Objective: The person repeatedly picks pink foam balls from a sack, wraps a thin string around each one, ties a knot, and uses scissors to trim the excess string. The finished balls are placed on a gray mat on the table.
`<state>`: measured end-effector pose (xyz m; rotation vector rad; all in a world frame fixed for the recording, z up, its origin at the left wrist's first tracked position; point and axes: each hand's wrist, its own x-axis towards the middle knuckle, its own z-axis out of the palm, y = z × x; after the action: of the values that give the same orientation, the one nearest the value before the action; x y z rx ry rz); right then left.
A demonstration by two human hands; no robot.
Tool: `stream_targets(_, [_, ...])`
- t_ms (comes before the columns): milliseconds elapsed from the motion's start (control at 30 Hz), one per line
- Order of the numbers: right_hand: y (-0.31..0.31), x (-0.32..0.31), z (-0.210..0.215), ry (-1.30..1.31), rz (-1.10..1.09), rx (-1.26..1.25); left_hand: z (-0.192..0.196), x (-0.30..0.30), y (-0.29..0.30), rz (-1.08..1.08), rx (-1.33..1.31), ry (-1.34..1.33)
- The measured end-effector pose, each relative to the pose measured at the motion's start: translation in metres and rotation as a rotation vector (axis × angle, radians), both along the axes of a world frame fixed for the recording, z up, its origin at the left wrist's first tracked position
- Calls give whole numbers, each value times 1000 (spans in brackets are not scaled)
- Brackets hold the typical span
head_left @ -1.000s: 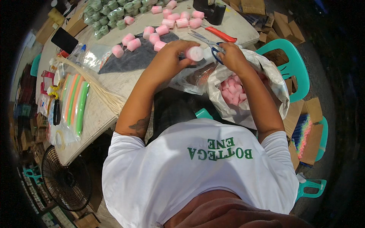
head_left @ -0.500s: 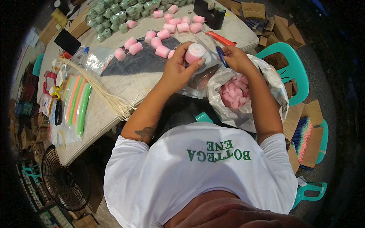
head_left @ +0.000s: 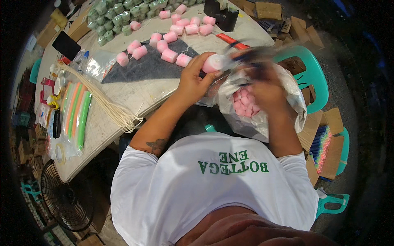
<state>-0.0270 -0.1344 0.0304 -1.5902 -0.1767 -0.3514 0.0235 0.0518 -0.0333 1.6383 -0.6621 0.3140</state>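
My left hand (head_left: 198, 74) is closed round a short pink candle (head_left: 212, 64) with a whitish end, holding it at the near table edge above a plastic bag. Beside it, my right hand (head_left: 264, 80) is smeared by motion. Dark blue-handled scissors (head_left: 255, 65) are blurred in that hand, their blades indistinct. Below my right hand, a white sack (head_left: 283, 117) holds many pink wax pieces (head_left: 245, 102). Several similar pink candles (head_left: 169, 55) lie on and around a dark grey cloth (head_left: 135, 70), some showing wicks.
Wrapped green candles (head_left: 119, 18) are stacked at the back. A long bundle of white wicks (head_left: 102, 100) and coloured sticks (head_left: 80, 119) lie on the left. A red-handled tool (head_left: 232, 41) rests past my hands. Green chairs (head_left: 322, 84) and a black fan (head_left: 65, 197) flank the table.
My right hand has moved in a fast blur and sits slightly lower and further right. The left hand still grips the candle, now slightly lower. The view has shifted a little.
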Motion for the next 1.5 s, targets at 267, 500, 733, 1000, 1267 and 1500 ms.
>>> stream_targets(267, [19,-1,2,-88,185,-213,1,3,0,36,38,-82])
stream_targets(500, [33,3,0,-79,261,-128,4,1,-2,51,-52,-117])
stream_targets(733, [40,-8,14,-146,258,19,5,6,5,16,12,-105])
stream_targets(1000, [45,-3,7,-119,221,-24,0,5,0,10,-74,-29])
stream_targets(1267, [47,7,4,-80,261,-34,-8,6,2,-50,-181,77])
stream_targets(1500, [11,-10,7,304,665,75,15,21,22,-284,-693,393])
